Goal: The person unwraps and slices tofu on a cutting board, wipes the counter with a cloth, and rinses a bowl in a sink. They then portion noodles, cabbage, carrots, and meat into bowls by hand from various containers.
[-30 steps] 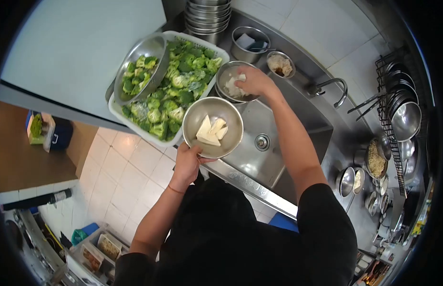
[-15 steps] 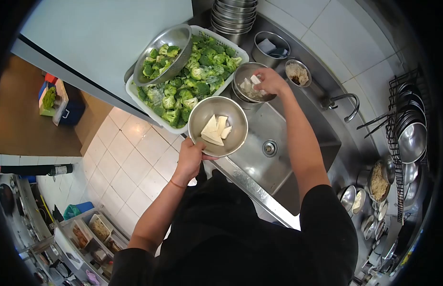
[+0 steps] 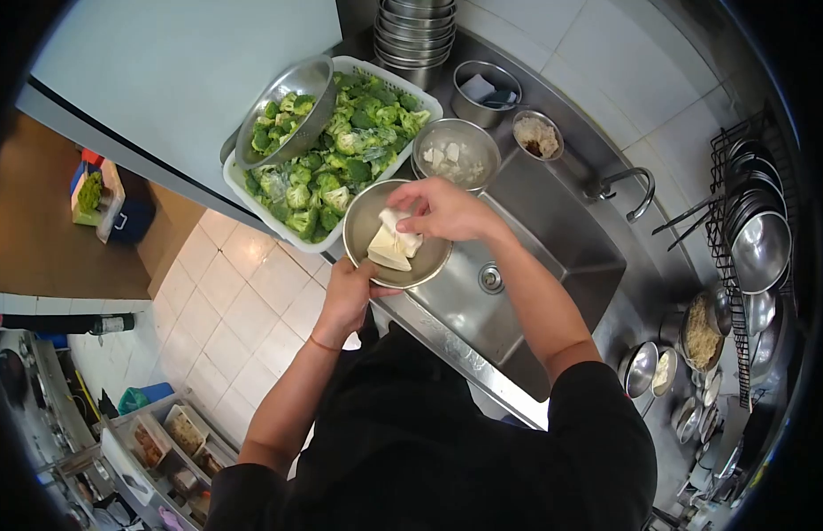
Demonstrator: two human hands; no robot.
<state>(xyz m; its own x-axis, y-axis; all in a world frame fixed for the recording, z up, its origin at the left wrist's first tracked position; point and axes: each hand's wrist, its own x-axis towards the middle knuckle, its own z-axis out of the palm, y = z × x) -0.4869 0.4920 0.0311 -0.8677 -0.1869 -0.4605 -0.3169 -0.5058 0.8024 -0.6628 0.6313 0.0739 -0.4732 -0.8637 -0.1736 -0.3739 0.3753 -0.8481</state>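
Observation:
My left hand [image 3: 349, 294] grips the lower left rim of a metal bowl [image 3: 429, 261] over the sink's front edge. Pale, wedge-shaped pieces [image 3: 389, 250] lie in that bowl. My right hand [image 3: 442, 211] reaches over its rim from the right, with the fingers closed round pale pieces [image 3: 399, 228] inside it. Behind stands a second metal bowl [image 3: 473, 152] with liquid and several white chunks [image 3: 442, 157] in it. My right fingertips are partly hidden by the pieces.
A white basket of broccoli [image 3: 292, 232] with a metal colander [image 3: 316, 88] on it stands at the left. Beyond the sink [image 3: 518, 305] are a faucet [image 3: 628, 181], a stack of metal bowls [image 3: 415, 40] and a black dish rack [image 3: 728, 257].
My right hand has left the bowl with liquid and come down to the bowl in my left hand, where it holds pale pieces. The view has shifted slightly.

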